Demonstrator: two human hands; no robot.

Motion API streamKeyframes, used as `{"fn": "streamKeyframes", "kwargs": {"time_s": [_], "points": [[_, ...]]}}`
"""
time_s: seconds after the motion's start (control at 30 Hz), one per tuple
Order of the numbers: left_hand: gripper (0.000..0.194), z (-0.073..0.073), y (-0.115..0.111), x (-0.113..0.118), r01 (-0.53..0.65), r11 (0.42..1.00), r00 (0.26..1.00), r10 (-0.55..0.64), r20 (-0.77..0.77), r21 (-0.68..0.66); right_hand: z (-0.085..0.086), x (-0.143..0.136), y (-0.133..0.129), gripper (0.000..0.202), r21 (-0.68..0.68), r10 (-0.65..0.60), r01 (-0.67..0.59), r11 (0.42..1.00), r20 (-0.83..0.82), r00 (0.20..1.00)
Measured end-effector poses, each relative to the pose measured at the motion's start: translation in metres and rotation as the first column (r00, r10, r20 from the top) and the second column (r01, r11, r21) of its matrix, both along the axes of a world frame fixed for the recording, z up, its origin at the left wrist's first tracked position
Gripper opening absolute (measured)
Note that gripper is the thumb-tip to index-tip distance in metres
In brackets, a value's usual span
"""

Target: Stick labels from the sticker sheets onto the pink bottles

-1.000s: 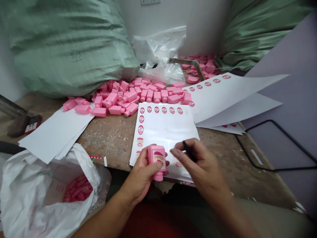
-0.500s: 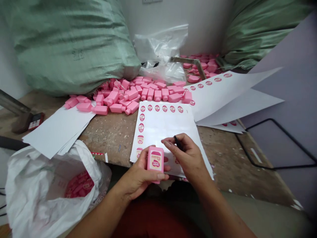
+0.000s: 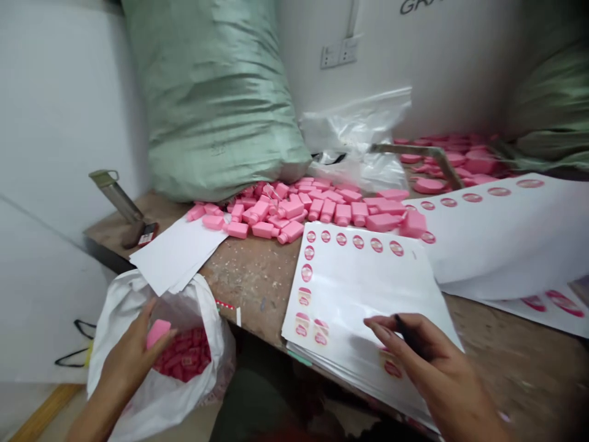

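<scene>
The left hand [image 3: 131, 353] is above the mouth of a white bag [image 3: 156, 411], fingers and thumb spread around a pink bottle [image 3: 159, 333]; whether they touch it is unclear. More pink bottles [image 3: 184, 356] lie inside. The right hand [image 3: 437, 362] is over a stack of label sheets [image 3: 368, 276] on the worktop [image 3: 239, 270], thumb and forefinger close together, a blurred dark object [image 3: 411, 334] in its grip. Plain paper [image 3: 177, 252] juts past the worktop's edge over the bag's rim. Behind, a heap of pink bottles [image 3: 322, 209] lies before a bulging green sack [image 3: 216, 92] and clear plastic [image 3: 354, 129]. A bent bar [image 3: 414, 149] partly blocks further pink pieces [image 3: 481, 162]; curling label sheets [image 3: 497, 245] crowd the right.
</scene>
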State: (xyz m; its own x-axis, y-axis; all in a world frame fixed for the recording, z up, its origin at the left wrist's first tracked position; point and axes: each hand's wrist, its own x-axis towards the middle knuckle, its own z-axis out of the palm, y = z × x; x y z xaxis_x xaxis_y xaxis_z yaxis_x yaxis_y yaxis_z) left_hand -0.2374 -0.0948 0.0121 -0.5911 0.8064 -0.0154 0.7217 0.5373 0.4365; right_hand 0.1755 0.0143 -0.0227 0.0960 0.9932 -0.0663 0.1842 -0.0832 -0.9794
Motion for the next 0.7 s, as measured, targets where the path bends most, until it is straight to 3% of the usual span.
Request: {"fn": "streamKeyframes", "kwargs": {"time_s": [0.07,0.17,0.27,0.37,0.43,0.53,0.7], "points": [[0.064,0.002,0.025,0.003,0.134,0.99,0.981,-0.128,-0.143,0.035,0.003,-0.003,0.0,0.03,-0.01,0.039,-0.039,0.999,0.021,0.999],[0.049,0.004,0.095,0.024,0.314,0.949,0.915,-0.292,-0.277,0.037,0.006,-0.006,0.0,0.029,0.02,0.076,-0.078,0.997,0.09,0.993],[0.047,-0.001,0.177,0.042,0.327,0.945,0.907,-0.315,-0.279,-0.004,0.005,-0.004,0.0,0.028,0.074,0.057,-0.073,0.995,0.192,0.98],[0.049,-0.011,0.235,0.05,0.337,0.94,0.887,-0.338,-0.315,-0.059,0.004,0.0,-0.003,0.031,0.088,0.044,-0.07,0.994,0.265,0.963],[0.046,-0.016,0.254,0.052,0.345,0.934,0.866,-0.354,-0.353,-0.09,0.007,0.001,-0.006,0.032,0.065,0.061,-0.083,0.994,0.287,0.956],[0.044,-0.018,0.265,0.05,0.393,0.912,0.813,-0.403,-0.42,-0.115,0.013,-0.007,-0.01,0.032,0.041,0.12,-0.145,0.989,0.368,0.922],[0.045,-0.012,0.275,0.042,0.56,0.797,0.67,-0.597,-0.44,-0.227,0.014,-0.034,-0.011,0.026,-0.021,0.272,-0.326,0.945,0.603,0.75]]}}
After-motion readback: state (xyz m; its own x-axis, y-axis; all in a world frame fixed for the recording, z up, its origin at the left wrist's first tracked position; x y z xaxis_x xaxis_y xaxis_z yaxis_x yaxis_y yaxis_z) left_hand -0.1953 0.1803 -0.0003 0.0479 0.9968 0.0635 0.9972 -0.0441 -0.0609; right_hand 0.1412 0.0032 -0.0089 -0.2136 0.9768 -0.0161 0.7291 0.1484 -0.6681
